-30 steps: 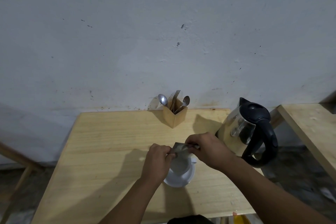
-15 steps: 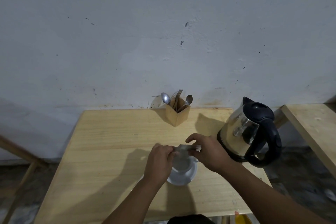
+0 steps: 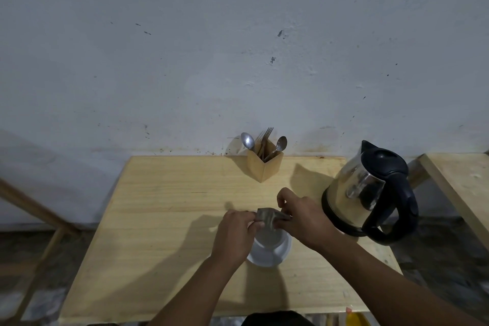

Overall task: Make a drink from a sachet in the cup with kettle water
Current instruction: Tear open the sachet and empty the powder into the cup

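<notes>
One head-worn wide-angle view looks forward and down, near the table [image 3: 164,219], facing the wall [image 3: 211,47]

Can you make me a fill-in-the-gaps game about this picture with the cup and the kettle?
1. Both hands hold the sachet right above the white ____.
2. The kettle stands on the table beside the person's ____ hand.
3. The wooden holder by the wall has a fork and two ____ in it.
4. The kettle's lid and handle are coloured ____.

Missing words: cup; right; spoons; black
</notes>
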